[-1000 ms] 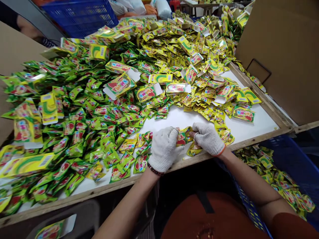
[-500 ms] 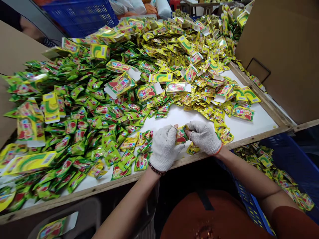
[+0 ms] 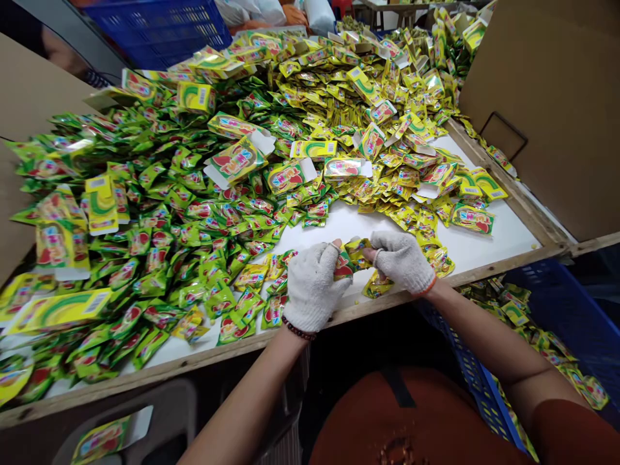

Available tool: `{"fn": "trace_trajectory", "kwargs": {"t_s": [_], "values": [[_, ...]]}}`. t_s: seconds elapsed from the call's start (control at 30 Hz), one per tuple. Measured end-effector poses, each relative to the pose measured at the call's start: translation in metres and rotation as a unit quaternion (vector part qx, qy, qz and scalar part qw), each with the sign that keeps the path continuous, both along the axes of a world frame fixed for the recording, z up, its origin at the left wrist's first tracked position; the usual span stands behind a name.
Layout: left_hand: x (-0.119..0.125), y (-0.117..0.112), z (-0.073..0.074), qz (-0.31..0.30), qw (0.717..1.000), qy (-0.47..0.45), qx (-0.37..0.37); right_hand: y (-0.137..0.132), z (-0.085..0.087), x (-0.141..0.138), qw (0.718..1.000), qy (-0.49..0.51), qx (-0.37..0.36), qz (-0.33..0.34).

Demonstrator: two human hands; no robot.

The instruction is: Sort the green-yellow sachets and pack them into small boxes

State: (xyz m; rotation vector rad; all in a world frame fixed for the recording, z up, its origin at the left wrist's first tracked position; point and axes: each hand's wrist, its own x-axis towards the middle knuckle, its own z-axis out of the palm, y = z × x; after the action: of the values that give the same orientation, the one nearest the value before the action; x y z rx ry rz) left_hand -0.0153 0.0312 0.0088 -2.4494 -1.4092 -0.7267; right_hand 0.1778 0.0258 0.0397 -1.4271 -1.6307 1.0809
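My left hand, in a white knit glove with bare fingertips, is closed around a green candy packet with a red fruit print, mostly hidden by the fingers. Close beside it, my right hand, gloved the same way, pinches a yellow candy packet at its right end. The two packets meet or overlap between my hands; which, I cannot tell. Under the right hand another yellow packet lies on the white tabletop near its wooden edge.
Green packets are heaped on the left, yellow packets towards the back. Small printed boxes with open flaps lie on top. Cardboard stands at the right. A blue crate with packets sits below the table edge.
My hands have drawn slightly apart, the left one shifting left with the green packet. More of the yellow packet now shows between them.
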Motion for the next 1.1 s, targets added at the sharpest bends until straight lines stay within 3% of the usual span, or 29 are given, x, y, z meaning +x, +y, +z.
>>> {"fn": "trace_trajectory", "kwargs": {"t_s": [0.17,0.27,0.4,0.57,0.8,1.1], "values": [[-0.006,-0.001,0.0,-0.017,1.0,-0.005,0.0,-0.003,0.0,0.007,0.999,0.031,-0.036,-0.014],[-0.006,0.0,-0.002,-0.026,1.0,0.014,0.007,-0.001,-0.002,0.006,1.0,0.02,0.007,-0.014],[-0.001,0.0,-0.005,-0.052,0.998,0.023,0.003,0.002,-0.007,-0.001,0.993,-0.081,0.084,-0.012],[0.003,0.0,-0.004,-0.028,1.0,0.007,-0.005,0.004,-0.013,-0.012,0.974,-0.138,0.181,-0.014],[-0.003,0.002,-0.008,-0.068,0.997,0.0,0.02,0.012,-0.009,0.004,0.996,-0.055,0.043,0.053],[-0.003,0.003,-0.006,-0.08,0.996,-0.02,0.026,0.005,0.002,0.01,0.994,-0.079,0.079,0.004]]}}
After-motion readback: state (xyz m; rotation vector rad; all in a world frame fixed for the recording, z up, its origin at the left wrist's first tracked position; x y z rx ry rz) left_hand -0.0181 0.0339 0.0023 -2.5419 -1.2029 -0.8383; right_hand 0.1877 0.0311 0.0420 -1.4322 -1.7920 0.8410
